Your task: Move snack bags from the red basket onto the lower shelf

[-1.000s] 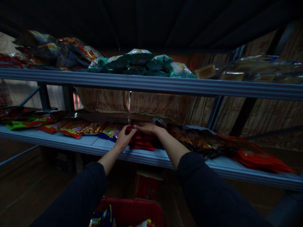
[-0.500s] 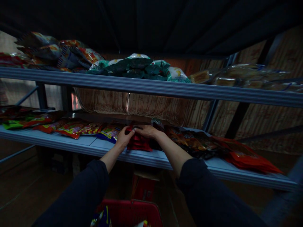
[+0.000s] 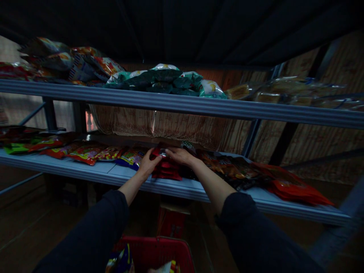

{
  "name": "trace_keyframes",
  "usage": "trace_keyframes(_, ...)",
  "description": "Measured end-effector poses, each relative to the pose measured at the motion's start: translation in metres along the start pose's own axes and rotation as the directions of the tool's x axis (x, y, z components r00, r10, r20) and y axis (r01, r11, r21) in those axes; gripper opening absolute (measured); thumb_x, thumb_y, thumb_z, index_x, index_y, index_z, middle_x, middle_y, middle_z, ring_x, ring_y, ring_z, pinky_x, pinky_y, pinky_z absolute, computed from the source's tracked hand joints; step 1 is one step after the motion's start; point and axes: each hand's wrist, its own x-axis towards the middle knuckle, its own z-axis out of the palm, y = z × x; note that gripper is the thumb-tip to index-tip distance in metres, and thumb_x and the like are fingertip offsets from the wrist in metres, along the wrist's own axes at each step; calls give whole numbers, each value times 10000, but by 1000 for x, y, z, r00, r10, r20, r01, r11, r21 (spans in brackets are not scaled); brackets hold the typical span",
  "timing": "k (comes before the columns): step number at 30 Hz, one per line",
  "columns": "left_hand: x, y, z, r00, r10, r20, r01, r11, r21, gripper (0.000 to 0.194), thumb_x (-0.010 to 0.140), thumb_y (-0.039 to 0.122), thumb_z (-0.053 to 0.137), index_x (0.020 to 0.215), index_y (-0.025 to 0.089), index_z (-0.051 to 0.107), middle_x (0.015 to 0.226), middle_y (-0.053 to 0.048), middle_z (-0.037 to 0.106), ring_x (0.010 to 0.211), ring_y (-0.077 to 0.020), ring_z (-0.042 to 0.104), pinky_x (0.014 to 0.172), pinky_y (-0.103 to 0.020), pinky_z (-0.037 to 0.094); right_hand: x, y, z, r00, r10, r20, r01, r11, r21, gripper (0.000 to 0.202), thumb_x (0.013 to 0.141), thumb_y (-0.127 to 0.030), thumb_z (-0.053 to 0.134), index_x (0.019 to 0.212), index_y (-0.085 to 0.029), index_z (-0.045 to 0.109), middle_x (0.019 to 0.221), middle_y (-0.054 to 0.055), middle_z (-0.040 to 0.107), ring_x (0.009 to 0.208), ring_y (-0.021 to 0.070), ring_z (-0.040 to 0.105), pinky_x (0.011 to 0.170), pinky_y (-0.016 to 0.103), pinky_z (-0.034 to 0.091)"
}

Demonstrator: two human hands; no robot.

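Note:
On the lower shelf, a stack of dark red packets (image 3: 167, 172) lies in the middle. My left hand (image 3: 148, 163) is at the stack's left side, thumb and fingers around the edge of an upper red packet. From the right, my right hand (image 3: 179, 156) reaches over the same packet, its fingers bent onto the top. Both hands seem to grip this packet near its far end; the right fingertips are partly hidden. Just left of the stack lies a blue and yellow packet (image 3: 131, 158).
Orange-red packets (image 3: 298, 187) lie on the lower shelf at right, colourful packets (image 3: 85, 152) at left. The upper shelf's edge (image 3: 159, 101) runs above the hands, carrying green bags (image 3: 162, 77). A red basket (image 3: 159, 250) with packets stands below, near a red box (image 3: 171, 223).
My right hand has shifted slightly right, widening the space between the hands. The view has moved a little, and more of the basket shows.

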Motion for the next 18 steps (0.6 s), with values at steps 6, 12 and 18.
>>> trace_keyframes(6, 3, -2, 2, 997, 76, 30, -78, 995, 68, 477, 744, 388, 572, 1180, 200, 532, 1169, -67, 609, 1081, -194, 546, 941, -323, 405, -2, 31, 10, 988, 152, 16, -147, 976, -162, 318, 862, -355, 474, 1127, -183, 516, 1178, 81, 549, 1008, 205, 555, 862, 442, 460)
trace_keyframes(12, 8, -1, 10, 995, 90, 38, -94, 989, 118, 366, 727, 399, 581, 1043, 219, 624, 1017, -51, 673, 965, -197, 596, 886, -331, 438, -7, 46, 17, 986, 96, 138, -58, 965, -256, 263, 857, -315, 494, 1084, -190, 541, 1151, 68, 557, 972, 187, 563, 830, 405, 482)
trace_keyframes(18, 8, 2, 13, 997, 78, -10, -75, 983, 167, 342, 738, 401, 559, 1005, 200, 630, 957, -64, 678, 915, -198, 604, 866, -341, 442, -6, 48, 16, 985, 94, 141, -50, 956, -289, 275, 856, -321, 495, 1089, -182, 537, 1151, 70, 558, 979, 193, 562, 835, 416, 478)
